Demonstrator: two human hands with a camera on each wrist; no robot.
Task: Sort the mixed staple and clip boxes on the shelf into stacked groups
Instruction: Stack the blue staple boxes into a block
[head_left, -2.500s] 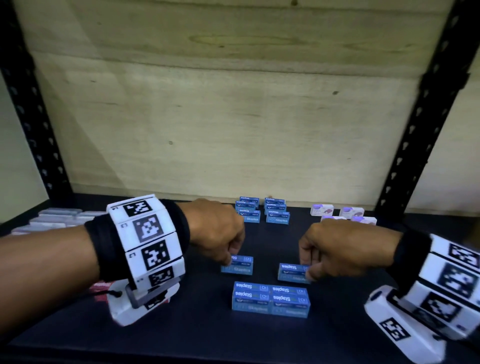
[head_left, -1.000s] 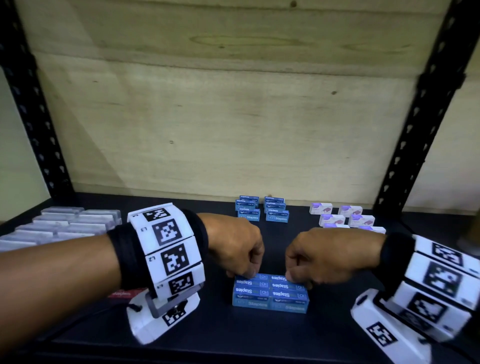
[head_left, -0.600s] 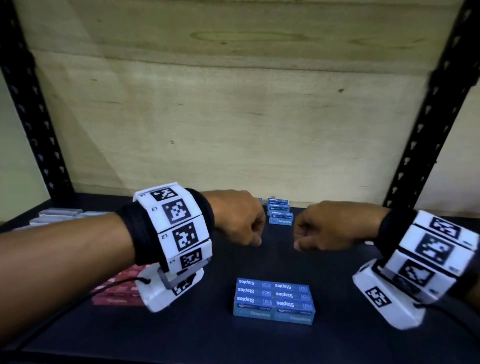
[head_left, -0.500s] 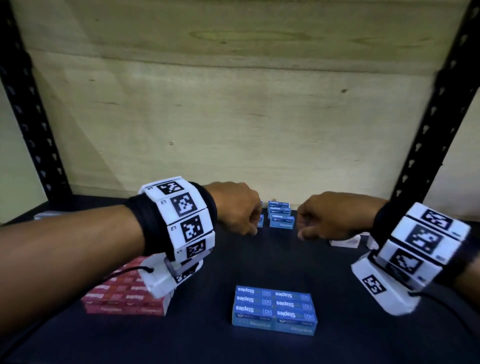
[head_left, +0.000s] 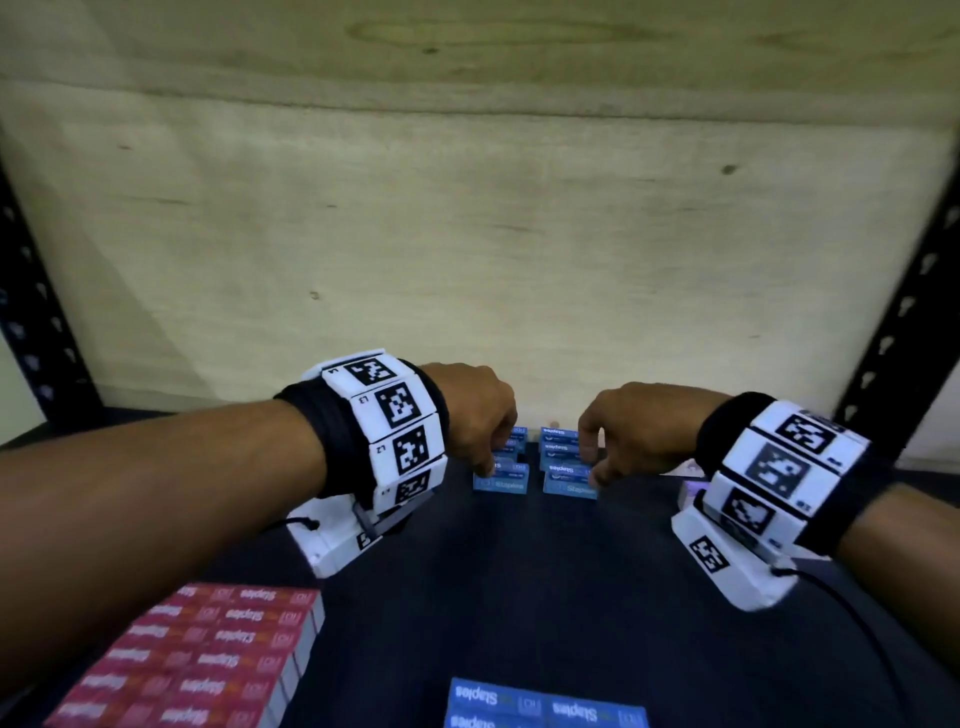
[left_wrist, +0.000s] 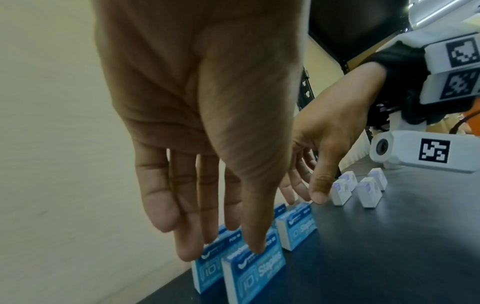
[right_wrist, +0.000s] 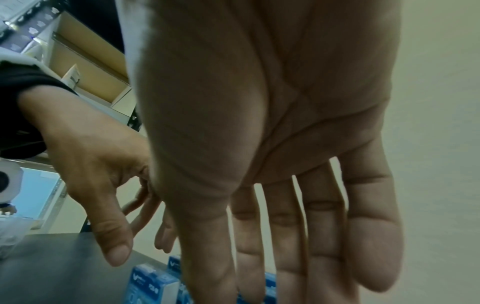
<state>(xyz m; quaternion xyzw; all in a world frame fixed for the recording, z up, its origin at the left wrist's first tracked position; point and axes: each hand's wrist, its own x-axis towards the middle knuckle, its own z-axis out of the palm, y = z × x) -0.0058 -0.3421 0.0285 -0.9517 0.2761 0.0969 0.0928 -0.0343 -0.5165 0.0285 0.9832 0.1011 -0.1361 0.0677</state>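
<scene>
Two short rows of blue staple boxes stand at the back of the shelf. My left hand (head_left: 492, 460) reaches down over the left row (head_left: 501, 479). In the left wrist view its fingers (left_wrist: 187, 244) hang straight, and the thumb tip touches the top of the front box (left_wrist: 255, 273). My right hand (head_left: 595, 465) hovers over the right row (head_left: 570, 484), fingers straight and spread, tips at the box tops (left_wrist: 298, 226). Neither hand grips a box. A flat stack of blue staple boxes (head_left: 545, 706) lies at the shelf's front edge.
A block of red staple boxes (head_left: 197, 654) sits front left. Small white clip boxes (left_wrist: 363, 189) stand right of the blue rows, mostly hidden behind my right wrist in the head view. A plywood back wall (head_left: 467, 234) closes the shelf, with black uprights (head_left: 893, 332) at the sides.
Both hands left the front blue stack and reached back to the rear rows of blue boxes. Their curled fingers have straightened. The view has shifted down and closer.
</scene>
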